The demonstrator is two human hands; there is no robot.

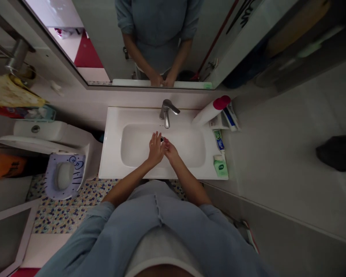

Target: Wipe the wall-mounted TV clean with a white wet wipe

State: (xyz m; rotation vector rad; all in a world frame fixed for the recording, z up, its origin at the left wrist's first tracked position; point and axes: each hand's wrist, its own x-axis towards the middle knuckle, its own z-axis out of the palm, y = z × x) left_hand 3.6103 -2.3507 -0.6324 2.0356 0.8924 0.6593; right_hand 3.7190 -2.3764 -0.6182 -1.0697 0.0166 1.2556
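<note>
over the washbasin (190, 152), the left hand (155, 150) has extended fingers, the right hand (170, 150) an unclear grip; hasty lifting could bump the single-lever faucet (166, 110).

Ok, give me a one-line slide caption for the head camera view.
Left hand and right hand close together over a white sink, in front of a metal faucet.

The right edge crops a black object (338, 152), and the left hand (156, 149) partly hides the drain (162, 141).
</note>
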